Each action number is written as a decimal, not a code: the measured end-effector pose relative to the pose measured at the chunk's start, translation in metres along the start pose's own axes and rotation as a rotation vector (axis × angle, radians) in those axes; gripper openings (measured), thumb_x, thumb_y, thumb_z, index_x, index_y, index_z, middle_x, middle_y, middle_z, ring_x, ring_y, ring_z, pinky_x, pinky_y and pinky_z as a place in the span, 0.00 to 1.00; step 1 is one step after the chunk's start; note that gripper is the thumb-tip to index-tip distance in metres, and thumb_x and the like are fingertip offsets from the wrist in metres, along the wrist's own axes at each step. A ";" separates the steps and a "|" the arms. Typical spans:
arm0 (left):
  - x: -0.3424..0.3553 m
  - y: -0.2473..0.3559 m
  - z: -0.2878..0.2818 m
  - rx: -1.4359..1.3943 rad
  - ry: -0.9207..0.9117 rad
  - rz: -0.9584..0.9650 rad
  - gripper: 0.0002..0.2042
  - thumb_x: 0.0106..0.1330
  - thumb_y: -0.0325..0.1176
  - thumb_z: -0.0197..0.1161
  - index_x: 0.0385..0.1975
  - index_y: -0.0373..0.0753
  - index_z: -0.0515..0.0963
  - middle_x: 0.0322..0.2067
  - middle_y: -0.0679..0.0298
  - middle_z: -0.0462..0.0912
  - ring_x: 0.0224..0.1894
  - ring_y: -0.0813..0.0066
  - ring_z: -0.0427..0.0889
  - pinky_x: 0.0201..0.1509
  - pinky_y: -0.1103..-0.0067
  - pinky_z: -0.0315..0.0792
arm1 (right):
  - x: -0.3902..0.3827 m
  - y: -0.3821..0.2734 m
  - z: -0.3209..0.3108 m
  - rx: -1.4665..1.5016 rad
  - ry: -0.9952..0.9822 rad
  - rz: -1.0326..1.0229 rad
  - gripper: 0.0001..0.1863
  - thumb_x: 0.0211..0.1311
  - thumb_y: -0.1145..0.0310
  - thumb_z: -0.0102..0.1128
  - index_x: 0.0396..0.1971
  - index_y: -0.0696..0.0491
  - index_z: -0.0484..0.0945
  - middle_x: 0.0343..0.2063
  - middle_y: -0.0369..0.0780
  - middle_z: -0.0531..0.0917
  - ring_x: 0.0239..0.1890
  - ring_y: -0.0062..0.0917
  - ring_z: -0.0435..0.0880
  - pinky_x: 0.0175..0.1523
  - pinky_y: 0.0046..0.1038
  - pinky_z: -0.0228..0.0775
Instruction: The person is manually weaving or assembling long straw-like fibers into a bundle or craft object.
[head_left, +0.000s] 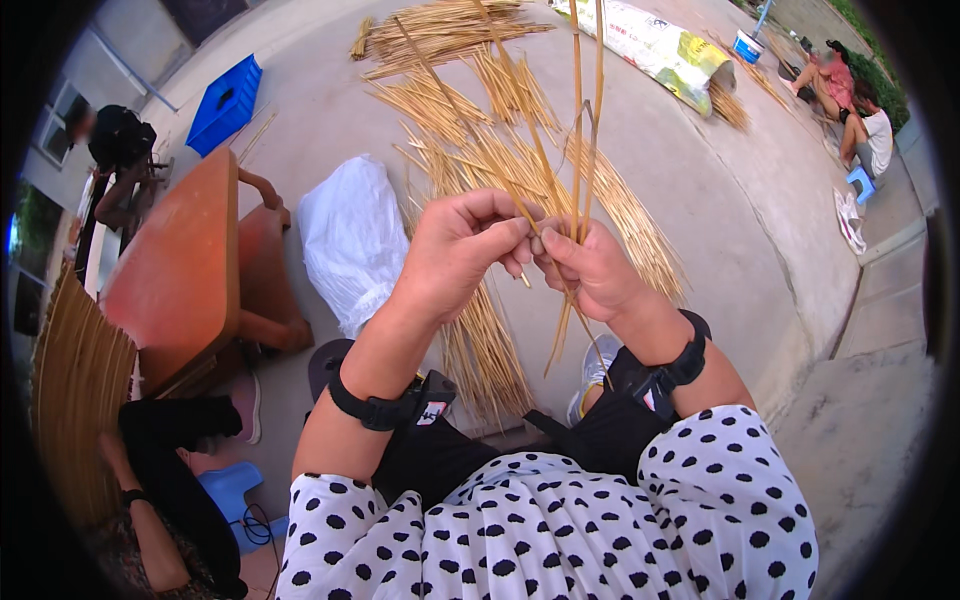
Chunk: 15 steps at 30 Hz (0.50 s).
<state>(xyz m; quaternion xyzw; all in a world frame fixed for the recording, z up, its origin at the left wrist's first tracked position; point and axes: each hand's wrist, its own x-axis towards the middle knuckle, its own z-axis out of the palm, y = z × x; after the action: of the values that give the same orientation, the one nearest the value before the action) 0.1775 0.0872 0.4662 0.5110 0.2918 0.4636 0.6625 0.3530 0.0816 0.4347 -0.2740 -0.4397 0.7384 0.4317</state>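
In front of my chest both hands are raised close together, fingertips nearly touching. My left hand (462,245) pinches a long dry straw stalk (527,120) between thumb and fingers, and a short end pokes out below it. Several more stalks (577,130) stand up out of my right hand (592,270), closed around them, with their lower ends slanting down past the palm. The stalks cross between the two hands; exactly which ones each hand grips is partly hidden by the fingers. Beneath, loose straw stalks (485,350) lie spread on the concrete ground.
Left of the straw sits a white plastic bag (352,240), beside brown wooden furniture (185,265). A blue crate (226,104) is farther back. Straw bundles (450,35) and a printed sack (655,50) lie at the far side. People sit at far right and close on my left.
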 end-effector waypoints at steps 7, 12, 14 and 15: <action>-0.007 0.002 0.007 -0.015 0.043 -0.021 0.06 0.60 0.24 0.54 0.34 0.29 0.75 0.22 0.63 0.76 0.22 0.82 0.74 0.26 0.87 0.70 | -0.009 0.001 0.006 0.054 0.023 0.051 0.11 0.61 0.62 0.53 0.25 0.54 0.74 0.14 0.27 0.65 0.12 0.09 0.56 0.18 0.14 0.47; -0.004 -0.003 0.006 0.037 0.109 -0.073 0.06 0.59 0.24 0.55 0.33 0.27 0.74 0.20 0.64 0.75 0.21 0.82 0.73 0.25 0.87 0.69 | -0.006 0.006 0.006 -0.059 0.106 -0.031 0.09 0.58 0.64 0.58 0.25 0.54 0.74 0.13 0.28 0.67 0.12 0.09 0.60 0.18 0.14 0.49; -0.001 -0.004 0.006 0.044 0.111 -0.073 0.07 0.59 0.24 0.55 0.33 0.27 0.74 0.20 0.65 0.75 0.20 0.82 0.73 0.25 0.88 0.68 | -0.003 0.006 0.005 -0.062 0.128 -0.044 0.09 0.57 0.65 0.59 0.25 0.54 0.74 0.13 0.28 0.68 0.12 0.09 0.61 0.17 0.14 0.50; 0.000 -0.004 0.005 0.052 0.112 -0.072 0.07 0.59 0.24 0.55 0.33 0.27 0.74 0.19 0.65 0.75 0.20 0.82 0.73 0.25 0.88 0.68 | -0.003 0.006 0.004 -0.065 0.149 -0.058 0.08 0.56 0.66 0.60 0.25 0.55 0.75 0.13 0.28 0.69 0.13 0.09 0.62 0.17 0.14 0.50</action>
<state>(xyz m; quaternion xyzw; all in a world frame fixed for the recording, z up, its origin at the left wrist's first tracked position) 0.1835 0.0846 0.4639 0.4903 0.3584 0.4598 0.6478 0.3482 0.0760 0.4311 -0.3290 -0.4379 0.6885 0.4753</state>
